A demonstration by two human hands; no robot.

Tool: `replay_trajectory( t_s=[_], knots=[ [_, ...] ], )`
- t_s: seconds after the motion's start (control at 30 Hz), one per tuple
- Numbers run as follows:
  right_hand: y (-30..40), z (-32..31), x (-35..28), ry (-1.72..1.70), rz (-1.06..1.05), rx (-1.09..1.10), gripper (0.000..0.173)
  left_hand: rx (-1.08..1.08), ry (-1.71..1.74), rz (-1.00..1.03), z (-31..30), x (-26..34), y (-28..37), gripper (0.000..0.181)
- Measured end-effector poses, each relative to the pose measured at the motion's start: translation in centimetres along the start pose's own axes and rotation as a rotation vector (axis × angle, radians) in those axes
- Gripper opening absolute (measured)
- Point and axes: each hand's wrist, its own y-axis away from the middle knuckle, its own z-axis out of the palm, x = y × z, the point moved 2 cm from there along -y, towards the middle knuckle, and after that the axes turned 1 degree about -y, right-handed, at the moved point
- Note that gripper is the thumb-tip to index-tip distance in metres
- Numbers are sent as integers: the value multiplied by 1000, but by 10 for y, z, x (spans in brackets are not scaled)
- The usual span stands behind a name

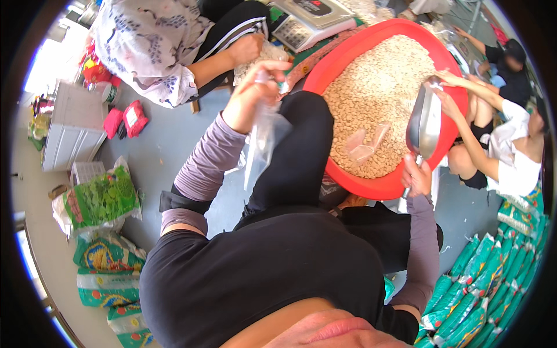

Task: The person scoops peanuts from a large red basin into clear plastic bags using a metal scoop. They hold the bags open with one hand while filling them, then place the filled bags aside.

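My left hand [248, 100] holds a clear plastic bag [263, 145], which hangs down beside my left knee and looks flat. In my right hand [418, 176] is the handle of a metal scoop [423, 124], raised over the right side of a large red plastic basin [378, 189]. The scoop's rounded side shows; whether anything lies in it I cannot tell. Pale, flat seeds [370, 95] fill much of the basin. A small clear plastic bag [363, 145] lies on the seeds towards my side.
A co-worker's hand [246, 48] is just beyond my left hand. At the right, another co-worker's hands [450, 93] reach to the basin beside the scoop. A digital scale [313, 24] stands behind the basin. Green packed bags [478, 278] are stacked at lower right.
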Motion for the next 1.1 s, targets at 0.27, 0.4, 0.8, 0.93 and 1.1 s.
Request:
replay_trajectory(
  t_s=[0.27,0.4,0.8,0.93,1.1],
  knots=[
    [8,40,-31,-442,-124,-263,22,-807,35,341,186,-51,-61,45],
    [-5,3,-27,-364,-100,-143,14,-682,-454,608,214,-86,-82,54],
    [-17,-61,-14,-4,-410,397,27,-349,-345,-288,185,-151,-114,18],
    [-18,-58,-19,-59,-479,362,24,-318,-269,-276,186,-150,-113,17],
    [-18,-65,-25,-12,-521,340,20,-418,-277,-65,177,-146,-118,26]
  ],
)
